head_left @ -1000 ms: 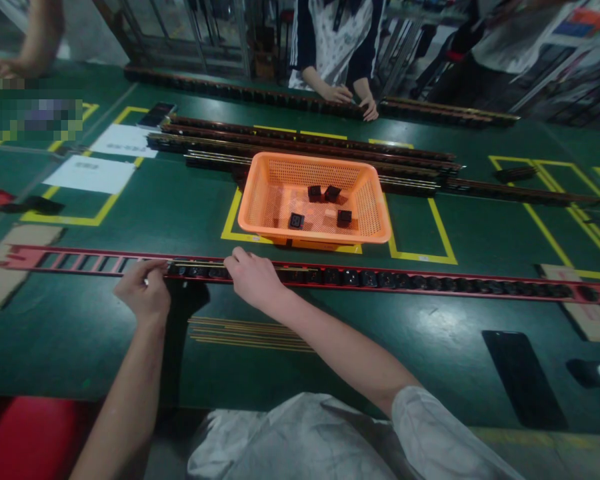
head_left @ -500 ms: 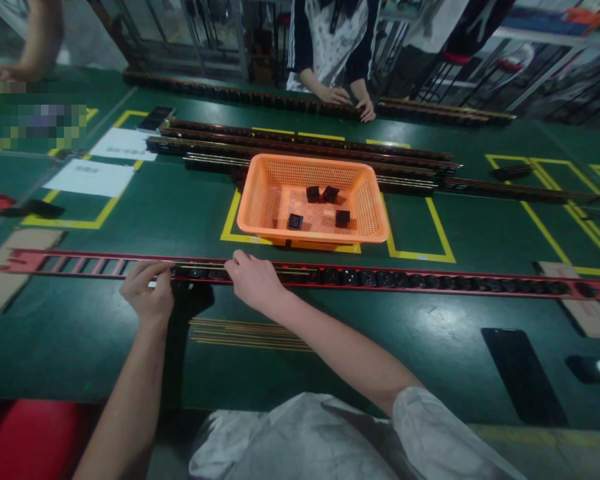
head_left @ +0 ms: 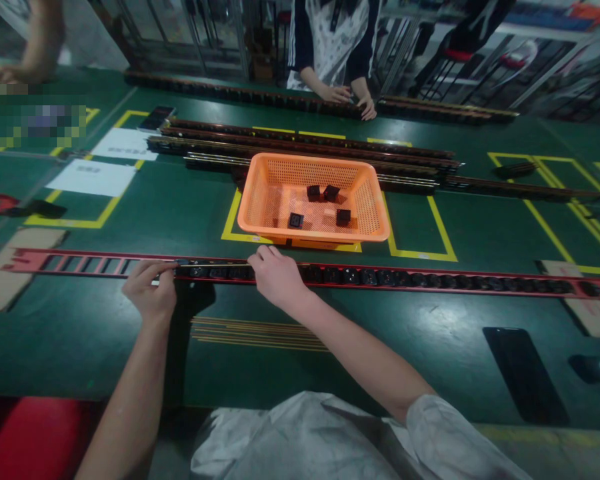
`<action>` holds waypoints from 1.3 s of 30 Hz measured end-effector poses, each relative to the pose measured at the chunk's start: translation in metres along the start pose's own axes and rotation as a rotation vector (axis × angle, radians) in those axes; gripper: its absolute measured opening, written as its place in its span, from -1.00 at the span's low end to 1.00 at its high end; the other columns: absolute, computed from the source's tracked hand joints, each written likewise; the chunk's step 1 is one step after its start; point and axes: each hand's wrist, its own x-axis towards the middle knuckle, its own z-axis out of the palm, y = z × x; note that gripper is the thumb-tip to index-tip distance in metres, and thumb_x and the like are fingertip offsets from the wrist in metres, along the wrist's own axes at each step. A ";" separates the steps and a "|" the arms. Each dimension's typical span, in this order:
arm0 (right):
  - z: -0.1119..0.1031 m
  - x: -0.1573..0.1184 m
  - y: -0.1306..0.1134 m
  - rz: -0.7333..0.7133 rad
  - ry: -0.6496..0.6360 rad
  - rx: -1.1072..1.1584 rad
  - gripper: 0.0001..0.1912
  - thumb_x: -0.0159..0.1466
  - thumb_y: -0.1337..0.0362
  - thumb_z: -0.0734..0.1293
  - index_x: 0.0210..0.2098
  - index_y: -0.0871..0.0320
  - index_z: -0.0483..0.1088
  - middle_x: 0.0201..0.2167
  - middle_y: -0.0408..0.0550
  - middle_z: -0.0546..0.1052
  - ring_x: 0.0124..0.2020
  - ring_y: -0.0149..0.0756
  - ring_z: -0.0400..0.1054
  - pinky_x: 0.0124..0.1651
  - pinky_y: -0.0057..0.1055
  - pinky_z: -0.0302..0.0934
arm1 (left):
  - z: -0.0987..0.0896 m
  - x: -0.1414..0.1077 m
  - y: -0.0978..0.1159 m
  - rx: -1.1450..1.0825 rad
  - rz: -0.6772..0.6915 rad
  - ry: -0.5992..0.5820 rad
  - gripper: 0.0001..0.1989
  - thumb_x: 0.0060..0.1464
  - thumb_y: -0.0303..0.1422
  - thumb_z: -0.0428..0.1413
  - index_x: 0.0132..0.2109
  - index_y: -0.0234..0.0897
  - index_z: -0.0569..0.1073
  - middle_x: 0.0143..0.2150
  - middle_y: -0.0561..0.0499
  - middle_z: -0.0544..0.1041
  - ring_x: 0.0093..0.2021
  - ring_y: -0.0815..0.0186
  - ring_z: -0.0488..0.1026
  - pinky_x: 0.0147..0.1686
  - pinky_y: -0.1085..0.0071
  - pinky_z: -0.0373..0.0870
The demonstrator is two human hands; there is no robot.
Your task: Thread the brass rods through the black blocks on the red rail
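A long red frame [head_left: 70,263] lies across the table, with black sockets [head_left: 369,276] filling its middle and right part and bare slots at its left. A thin brass rod [head_left: 215,267] runs above the sockets between my two hands. My left hand [head_left: 153,283] pinches the rod's left end, beside the leftmost socket. Farther right, my right hand [head_left: 276,272] has its fingers closed on the rod over the frame. Several more brass rods [head_left: 255,333] lie on the green table below the frame.
An orange basket [head_left: 314,235] with several black sockets stands behind the frame. Black strips [head_left: 300,150] lie beyond it. A dark phone [head_left: 525,373] is at the right. Cardboard pieces [head_left: 10,283] lie under the frame's ends. Across the table, a person's hands [head_left: 350,100] touch another strip.
My right hand has slid to the right along the frame. My left hand stays nearly in place at the rod's left end.
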 end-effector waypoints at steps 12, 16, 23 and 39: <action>0.009 -0.033 0.043 0.061 0.081 0.016 -0.76 0.43 0.37 0.16 -0.10 0.21 0.46 -0.13 0.06 0.48 -0.07 -0.21 0.30 -0.11 -0.31 0.23 | 0.003 0.000 -0.006 0.028 0.006 0.007 -0.80 0.02 -0.38 0.03 -0.40 -0.26 0.56 -0.37 -0.04 0.54 -0.28 0.24 0.48 -0.20 0.33 0.38; 0.019 -0.037 0.048 0.032 0.146 0.041 -0.77 0.41 0.42 0.16 -0.10 0.23 0.44 -0.14 0.06 0.48 -0.10 -0.22 0.29 -0.04 -0.29 0.18 | 0.003 0.007 -0.014 0.214 -0.064 -0.022 -0.75 0.05 -0.36 -0.01 -0.34 -0.25 0.59 -0.45 -0.01 0.50 -0.37 0.25 0.42 -0.27 0.36 0.31; 0.019 -0.041 0.063 0.106 0.282 0.087 -0.74 0.43 0.38 0.12 -0.13 0.22 0.43 -0.16 0.07 0.48 -0.10 -0.19 0.28 -0.02 -0.28 0.16 | -0.001 0.018 -0.015 0.271 -0.170 -0.165 -0.72 0.04 -0.35 0.02 -0.28 -0.25 0.63 -0.53 0.05 0.48 -0.50 0.33 0.31 -0.40 0.43 0.17; -0.001 -0.051 0.081 0.305 0.349 0.424 -0.87 0.38 0.26 0.17 -0.22 0.12 0.33 -0.44 -0.15 0.45 -0.45 -0.35 0.30 -0.34 -0.41 0.07 | 0.000 0.017 -0.009 0.197 -0.213 -0.265 -0.72 0.01 -0.34 0.02 -0.25 -0.24 0.61 -0.38 0.03 0.58 -0.31 0.26 0.47 -0.19 0.36 0.34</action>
